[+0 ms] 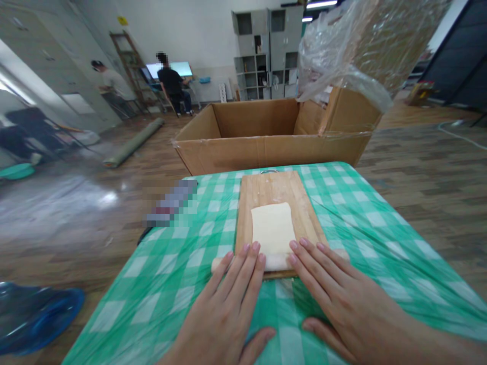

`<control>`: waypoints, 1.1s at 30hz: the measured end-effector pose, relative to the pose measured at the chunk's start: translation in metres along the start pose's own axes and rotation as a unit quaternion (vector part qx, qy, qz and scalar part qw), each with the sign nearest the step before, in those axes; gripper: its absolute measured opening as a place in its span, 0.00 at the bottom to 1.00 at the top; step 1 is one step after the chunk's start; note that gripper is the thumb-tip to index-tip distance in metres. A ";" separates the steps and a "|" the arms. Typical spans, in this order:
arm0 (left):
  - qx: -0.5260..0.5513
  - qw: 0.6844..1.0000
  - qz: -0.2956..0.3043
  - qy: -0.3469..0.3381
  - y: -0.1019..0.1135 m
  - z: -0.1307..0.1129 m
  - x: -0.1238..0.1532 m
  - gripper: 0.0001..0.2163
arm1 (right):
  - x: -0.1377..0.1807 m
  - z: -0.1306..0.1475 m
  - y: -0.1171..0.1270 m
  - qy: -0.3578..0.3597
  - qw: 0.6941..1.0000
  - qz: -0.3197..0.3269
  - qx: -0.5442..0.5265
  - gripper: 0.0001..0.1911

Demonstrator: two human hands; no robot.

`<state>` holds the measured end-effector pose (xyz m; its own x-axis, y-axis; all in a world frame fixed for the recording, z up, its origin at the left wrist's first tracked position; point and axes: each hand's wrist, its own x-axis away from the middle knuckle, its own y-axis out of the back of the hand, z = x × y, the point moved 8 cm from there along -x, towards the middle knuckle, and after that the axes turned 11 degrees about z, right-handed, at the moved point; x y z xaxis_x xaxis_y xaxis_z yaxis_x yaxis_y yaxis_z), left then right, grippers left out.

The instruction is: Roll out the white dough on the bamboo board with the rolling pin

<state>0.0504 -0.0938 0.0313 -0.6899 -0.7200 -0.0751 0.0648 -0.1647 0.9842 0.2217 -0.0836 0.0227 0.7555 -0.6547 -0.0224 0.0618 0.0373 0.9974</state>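
A flat, pale, roughly rectangular sheet of dough (272, 223) lies on a wooden cutting board (268, 187). Across the board's near end rests a light rolling pin (277, 262), over the near edge of the dough. My left hand (228, 304) lies palm down on the pin's left part, fingers stretched out. On its right part my right hand (338, 294) rests the same way, fingers straight and slightly apart. Both thumbs sit off the pin, toward me. The hands hide much of the pin; its ends show beyond the fingers.
A green-and-white checked cloth (182, 284) covers the table. Beyond its far edge stands a large open cardboard box (258, 152) with plastic wrap (327, 56). A blurred object (173, 203) lies at the table's left edge. Two people sit farther back on the left.
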 end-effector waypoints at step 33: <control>0.042 0.994 0.021 -0.095 0.007 0.038 -0.043 0.23 | -0.006 -0.007 0.014 0.064 0.993 -0.042 0.093 0.29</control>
<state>0.0530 -0.0382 0.0476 -0.8120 -0.5836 -0.0105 0.0412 -0.0752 0.9963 0.2225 -0.0741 0.0363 0.8302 -0.5480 -0.1026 0.0158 -0.1609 0.9869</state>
